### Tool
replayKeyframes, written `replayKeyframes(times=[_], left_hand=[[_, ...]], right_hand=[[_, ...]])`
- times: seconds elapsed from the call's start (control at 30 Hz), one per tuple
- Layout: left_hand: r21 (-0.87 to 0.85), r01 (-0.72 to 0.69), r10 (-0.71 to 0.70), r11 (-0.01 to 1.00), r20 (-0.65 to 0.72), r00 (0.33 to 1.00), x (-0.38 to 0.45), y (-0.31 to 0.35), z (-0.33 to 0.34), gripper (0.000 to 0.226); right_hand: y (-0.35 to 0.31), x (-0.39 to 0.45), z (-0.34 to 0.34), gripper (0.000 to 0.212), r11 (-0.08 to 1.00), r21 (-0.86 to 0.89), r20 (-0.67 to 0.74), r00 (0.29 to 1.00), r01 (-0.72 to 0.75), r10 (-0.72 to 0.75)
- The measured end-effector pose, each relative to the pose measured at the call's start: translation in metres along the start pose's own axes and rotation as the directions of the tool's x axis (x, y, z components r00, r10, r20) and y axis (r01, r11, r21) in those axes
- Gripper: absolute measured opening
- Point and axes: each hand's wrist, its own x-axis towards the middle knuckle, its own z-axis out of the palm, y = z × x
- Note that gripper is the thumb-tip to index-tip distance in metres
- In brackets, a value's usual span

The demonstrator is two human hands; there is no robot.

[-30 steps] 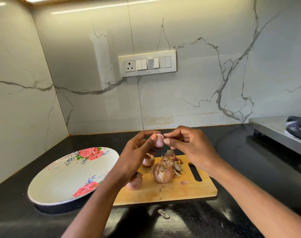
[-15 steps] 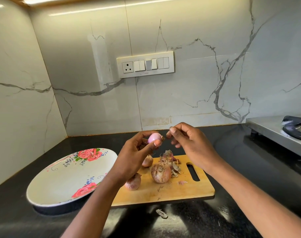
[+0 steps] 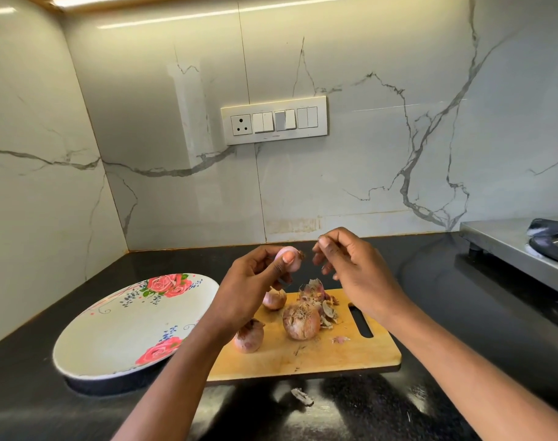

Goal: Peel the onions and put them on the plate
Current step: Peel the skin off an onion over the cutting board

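A peeled onion (image 3: 288, 257) is pinched in the left hand (image 3: 255, 281) above the board (image 3: 303, 351); nothing visible is held by the right hand (image 3: 350, 265), its fingers loosely curled.

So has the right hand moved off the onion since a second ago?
Yes. The right hand has pulled right, away from the onion, judged against the cutting board.
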Motion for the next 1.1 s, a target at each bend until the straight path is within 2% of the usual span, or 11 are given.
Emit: replayKeyframes(times=[0.07,0.17,0.27,0.37,0.57,0.67,0.8,0.93,1.1], left_hand=[[0.02,0.0,0.0,1.0,-0.011,1.0,0.0005,-0.0016,0.0002,0.042],[0.024,-0.007,0.007,1.0,-0.013,1.0,0.0017,-0.0049,0.0005,0.04],[0.013,0.003,-0.003,1.0,-0.063,0.998,0.0033,-0.0071,-0.0012,0.048],[0.016,-0.009,0.01,1.0,-0.074,0.997,0.0033,-0.0081,-0.0014,0.049],[-0.062,-0.051,0.049,0.997,-0.04,0.998,0.0007,-0.004,-0.0026,0.035],[-0.08,-0.057,0.054,0.995,-0.045,0.998,0.0002,-0.0035,-0.0036,0.029],[-0.068,-0.049,0.042,0.996,-0.097,0.994,0.0019,-0.0068,-0.0056,0.024],[-0.058,-0.039,0.031,0.998,-0.135,0.99,0.0035,-0.007,-0.0053,0.017],[-0.017,-0.006,0.002,1.0,-0.182,0.983,0.0046,-0.0068,-0.0033,0.012]], right_hand=[[0.0008,0.0009,-0.003,0.009,1.0,-0.005,0.049,0.999,-0.009,0.009],[0.0006,0.0003,-0.0029,0.025,1.0,0.016,0.164,0.986,-0.012,0.009],[-0.0008,0.0009,-0.0029,0.019,0.999,0.053,0.148,0.989,-0.003,-0.005],[0.0015,0.0018,-0.0039,0.014,0.985,0.165,0.096,0.995,-0.051,0.035],[0.0036,0.0028,-0.0015,0.014,0.944,0.299,0.103,0.988,-0.141,0.115],[0.0034,0.0032,-0.0026,0.02,0.917,0.351,0.151,0.978,-0.189,0.144],[0.0019,0.0001,0.0001,0.035,0.927,0.319,0.192,0.971,-0.197,0.14],[0.0,0.0,0.001,0.031,0.945,0.277,0.17,0.977,-0.175,0.131],[-0.0001,-0.0004,0.0009,0.039,0.958,0.233,0.136,0.981,-0.167,0.138]])
